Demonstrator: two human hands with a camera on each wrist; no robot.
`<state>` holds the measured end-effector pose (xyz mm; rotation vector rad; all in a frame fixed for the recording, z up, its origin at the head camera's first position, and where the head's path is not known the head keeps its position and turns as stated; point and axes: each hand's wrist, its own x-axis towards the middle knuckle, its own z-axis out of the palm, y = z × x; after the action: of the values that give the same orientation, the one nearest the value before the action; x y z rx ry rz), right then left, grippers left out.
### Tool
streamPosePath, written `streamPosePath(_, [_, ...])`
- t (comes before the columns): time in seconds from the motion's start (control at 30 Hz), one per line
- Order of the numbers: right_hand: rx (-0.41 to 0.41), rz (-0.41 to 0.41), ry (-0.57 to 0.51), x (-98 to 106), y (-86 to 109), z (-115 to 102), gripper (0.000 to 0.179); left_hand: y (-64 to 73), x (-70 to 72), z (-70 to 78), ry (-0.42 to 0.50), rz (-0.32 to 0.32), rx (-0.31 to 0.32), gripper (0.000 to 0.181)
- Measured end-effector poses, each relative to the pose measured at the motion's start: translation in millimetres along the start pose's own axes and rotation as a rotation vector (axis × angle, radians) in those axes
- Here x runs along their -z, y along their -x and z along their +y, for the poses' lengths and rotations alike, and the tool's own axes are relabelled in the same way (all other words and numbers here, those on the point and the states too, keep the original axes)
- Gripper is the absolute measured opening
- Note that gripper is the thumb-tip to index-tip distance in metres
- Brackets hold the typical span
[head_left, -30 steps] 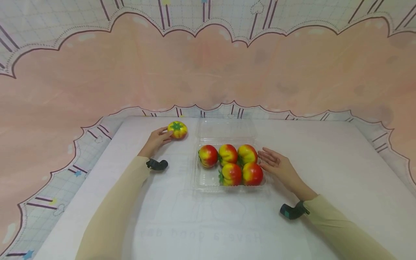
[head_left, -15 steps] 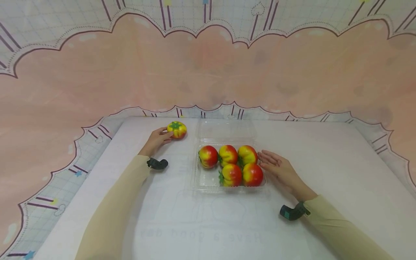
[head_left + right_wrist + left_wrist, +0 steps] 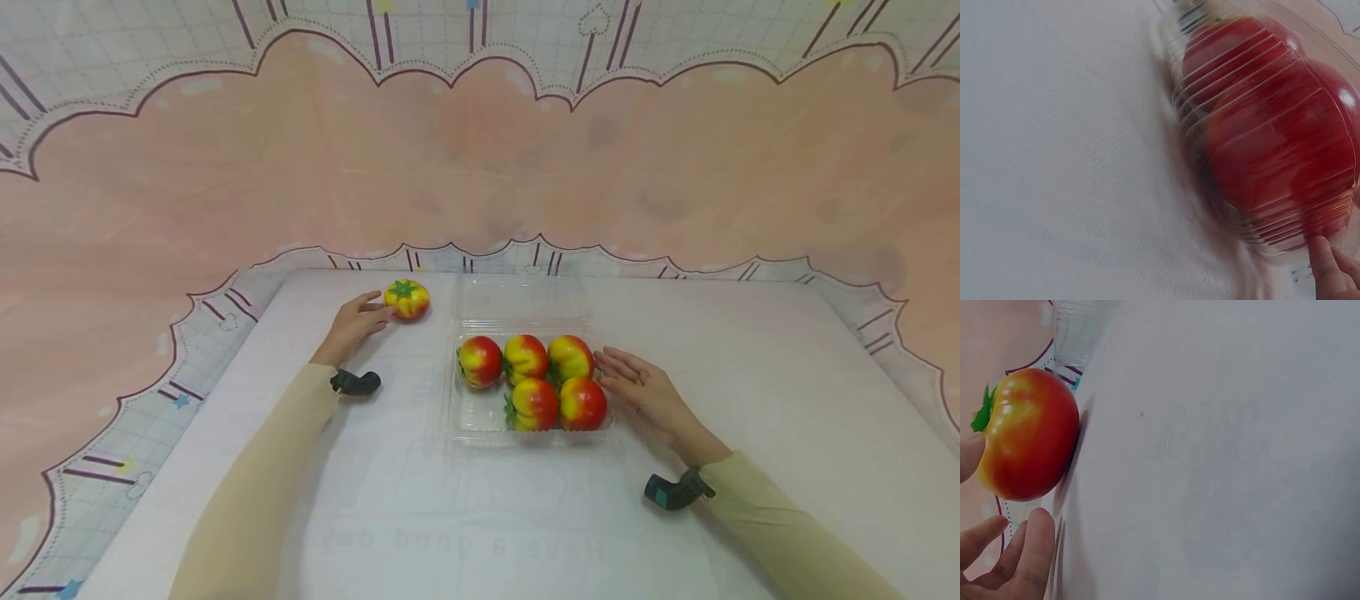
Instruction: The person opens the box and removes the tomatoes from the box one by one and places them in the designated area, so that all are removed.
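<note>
A red-and-yellow tomato [image 3: 407, 300] with a green leafy top sits on the white table at the back left. Beside it is my left hand [image 3: 351, 327], fingers spread. In the left wrist view the thumb [image 3: 969, 456] overlaps the tomato's edge, contact uncertain, while the other fingers [image 3: 1036, 540] are apart from it. Several similar tomatoes [image 3: 535, 404] fill most of a clear plastic clamshell box [image 3: 480, 412]; its front-left spot shows bare plastic. My right hand [image 3: 651, 398] holds its fingers nearly straight against the box's right side, a fingertip [image 3: 1320, 247] at the ribbed wall.
The box's clear lid [image 3: 522, 298] lies folded back behind it. White cloth with faint lettering covers the table [image 3: 450, 500]. A patterned curtain [image 3: 480, 167] hangs behind the table. Each wrist wears a small black camera [image 3: 356, 383].
The left hand and its tomato have shifted slightly left, and the hand has drawn back a little from the tomato. My right hand and the box stay in place.
</note>
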<state>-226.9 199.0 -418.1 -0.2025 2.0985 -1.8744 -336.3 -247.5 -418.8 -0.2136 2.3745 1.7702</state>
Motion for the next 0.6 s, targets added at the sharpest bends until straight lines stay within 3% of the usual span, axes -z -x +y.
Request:
streamPosePath(0.27, [0.011, -0.020, -0.043, 2, -0.5, 1, 0.065, 16.2, 11.6, -0.2, -0.180, 0.028, -0.051, 0.066])
streamPosePath(0.6, [0.015, -0.018, -0.037, 1, -0.7, 1, 0.065, 41.1, 13.4, 20.5, -0.310, 0.004, -0.268, 0.058])
